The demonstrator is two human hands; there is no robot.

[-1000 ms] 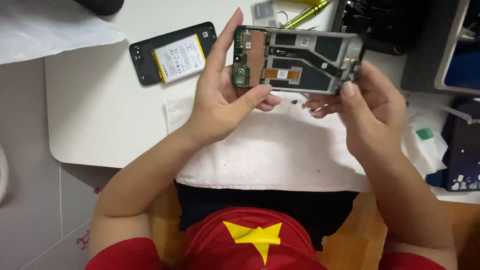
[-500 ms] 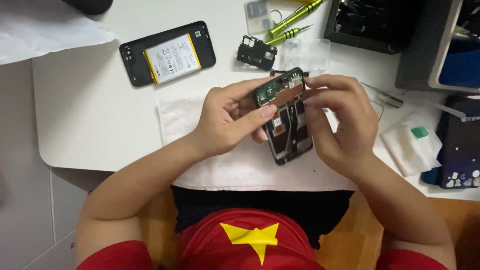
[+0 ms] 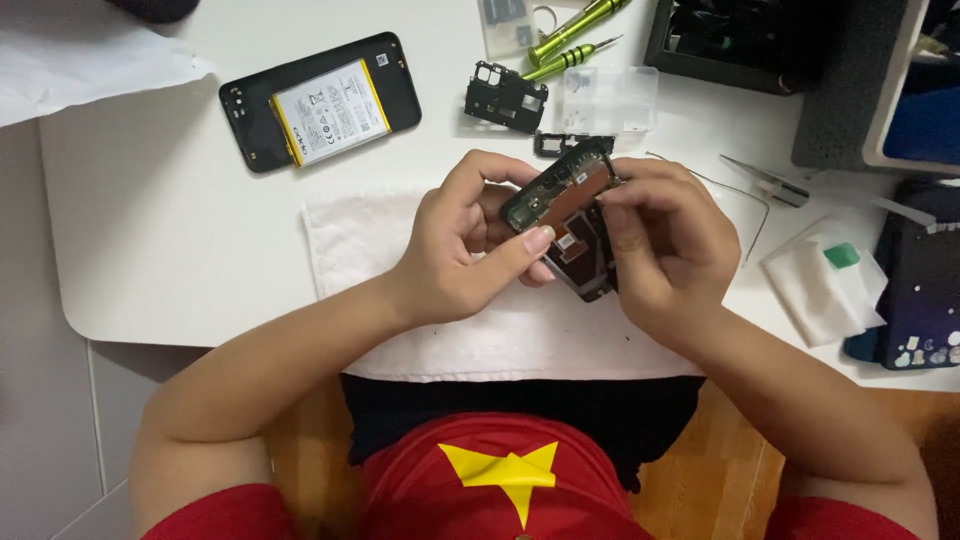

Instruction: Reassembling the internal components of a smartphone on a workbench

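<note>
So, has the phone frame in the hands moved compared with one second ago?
Yes. The phone frame was turned from lying sideways to nearly upright and came down toward the white cloth, away from the black cover piece.

White table (image 3: 150,260) with rounded corner, wooden floor (image 3: 720,480) below (warm brown), even soft light.
</note>
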